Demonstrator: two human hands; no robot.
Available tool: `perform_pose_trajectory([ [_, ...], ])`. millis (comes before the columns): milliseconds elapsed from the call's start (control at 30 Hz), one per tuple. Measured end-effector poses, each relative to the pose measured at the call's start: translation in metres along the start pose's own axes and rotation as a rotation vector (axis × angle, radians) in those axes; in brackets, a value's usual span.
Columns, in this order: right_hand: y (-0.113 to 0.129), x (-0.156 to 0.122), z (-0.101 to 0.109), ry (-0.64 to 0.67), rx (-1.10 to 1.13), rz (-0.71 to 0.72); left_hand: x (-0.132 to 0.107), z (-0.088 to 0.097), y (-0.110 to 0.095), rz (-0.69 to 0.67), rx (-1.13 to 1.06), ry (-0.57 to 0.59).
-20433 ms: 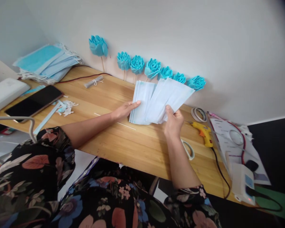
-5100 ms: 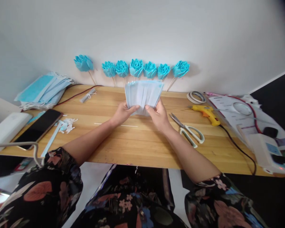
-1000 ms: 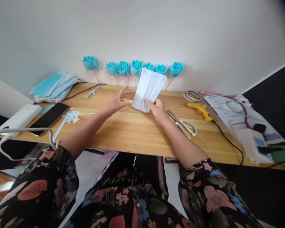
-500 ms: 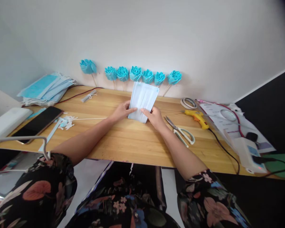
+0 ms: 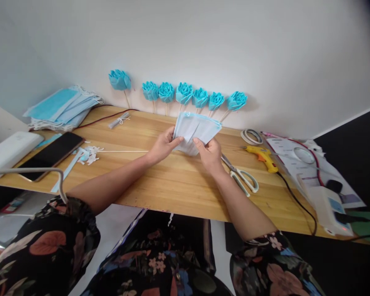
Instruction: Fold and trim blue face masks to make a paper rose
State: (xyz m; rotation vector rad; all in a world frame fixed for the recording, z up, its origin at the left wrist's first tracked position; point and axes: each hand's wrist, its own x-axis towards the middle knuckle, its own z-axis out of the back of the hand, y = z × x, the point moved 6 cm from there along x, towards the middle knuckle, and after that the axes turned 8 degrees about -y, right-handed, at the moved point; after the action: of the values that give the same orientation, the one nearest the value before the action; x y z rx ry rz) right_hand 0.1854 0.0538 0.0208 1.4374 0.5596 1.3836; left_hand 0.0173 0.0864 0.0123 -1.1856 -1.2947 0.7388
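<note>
Above the middle of the table, my left hand (image 5: 165, 144) and my right hand (image 5: 209, 154) grip a pale blue-white face mask (image 5: 197, 128) by its two sides. Both thumbs press on its near face; the other fingers are behind it, partly hidden. Its top edge is spread wider than the bottom, and a fold line runs down the middle. Scissors (image 5: 241, 174) with pale handles lie just right of my right hand. A thin wooden stick (image 5: 123, 151) lies left of my left hand, beside white and blue scraps (image 5: 91, 155).
Several blue flowers (image 5: 184, 93) on sticks lean on the wall. At the left are a stack of masks (image 5: 60, 107), a phone (image 5: 52, 156) and a white box (image 5: 15, 152). A yellow glue gun (image 5: 263, 158), tape rolls (image 5: 251, 137) and a power strip (image 5: 329, 209) stand right.
The mask's upper part has spread wider and tilted to the right between my hands. My right hand has moved a little right. The whole view has shifted slightly.
</note>
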Motion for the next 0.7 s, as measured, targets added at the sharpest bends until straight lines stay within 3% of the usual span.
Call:
perform_pose_trajectory([
  [333, -0.017, 0.002, -0.011, 0.071, 0.189, -0.058, 0.0, 0.001, 0.016, 0.054, 0.092, 0.024],
  [700, -0.012, -0.004, -0.018, 0.118, 0.113, -0.068, -0.007, -0.006, 0.022, 0.137, 0.158, 0.08],
])
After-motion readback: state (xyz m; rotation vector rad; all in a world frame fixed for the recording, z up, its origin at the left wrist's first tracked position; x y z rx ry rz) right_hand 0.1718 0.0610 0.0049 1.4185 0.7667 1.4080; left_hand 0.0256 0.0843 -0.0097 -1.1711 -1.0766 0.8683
